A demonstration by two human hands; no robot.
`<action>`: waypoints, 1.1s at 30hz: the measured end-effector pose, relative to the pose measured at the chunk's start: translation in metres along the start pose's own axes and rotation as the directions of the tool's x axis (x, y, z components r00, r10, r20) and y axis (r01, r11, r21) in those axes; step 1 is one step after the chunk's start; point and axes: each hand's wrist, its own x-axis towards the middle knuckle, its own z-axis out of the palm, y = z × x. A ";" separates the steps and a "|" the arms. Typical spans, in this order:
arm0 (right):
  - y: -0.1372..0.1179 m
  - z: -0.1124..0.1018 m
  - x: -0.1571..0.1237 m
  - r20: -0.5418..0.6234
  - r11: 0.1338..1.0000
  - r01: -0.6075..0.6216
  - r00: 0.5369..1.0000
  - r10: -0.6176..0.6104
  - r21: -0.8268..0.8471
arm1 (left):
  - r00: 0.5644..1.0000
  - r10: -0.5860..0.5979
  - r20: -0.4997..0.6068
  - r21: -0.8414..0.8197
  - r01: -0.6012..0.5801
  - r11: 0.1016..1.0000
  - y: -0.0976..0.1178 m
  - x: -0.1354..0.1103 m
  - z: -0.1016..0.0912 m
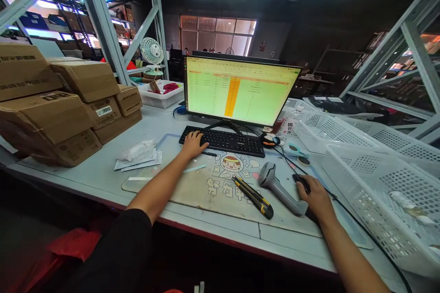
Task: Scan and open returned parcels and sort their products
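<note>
My left hand (193,145) lies with fingers spread over the left part of a black keyboard (237,143), holding nothing. Under my right hand (316,198) is a black computer mouse (302,184), with my fingers resting around it. A monitor (206,94) behind the keyboard displays a spreadsheet with an orange column. Between my hands, on a printed desk mat (192,194), lie a yellow and black utility knife (252,196) and a grey barcode scanner (282,191). A black pen (210,153) sits just below the keyboard.
Cardboard boxes (44,116) are stacked at the left. Flat packets (139,158) lie near them. White perforated baskets (364,183) line the right side, beside a clear bottle (291,123) and sunglasses (303,160). A small fan (151,51) stands behind a white basket (161,97).
</note>
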 end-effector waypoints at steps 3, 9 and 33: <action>0.002 0.001 -0.001 -0.002 1.000 0.017 1.000 -0.017 -0.003 | 1.000 -0.012 0.028 0.020 0.011 1.000 -0.007 -0.005 0.006; 0.003 0.001 0.000 0.009 1.000 0.007 1.000 -0.008 0.023 | 0.993 -0.022 0.113 0.041 0.018 0.999 -0.013 -0.009 0.009; -0.017 -0.010 0.005 0.068 0.999 -0.034 0.997 0.036 -0.025 | 0.979 -0.070 0.189 -0.021 0.076 0.997 -0.024 -0.014 0.001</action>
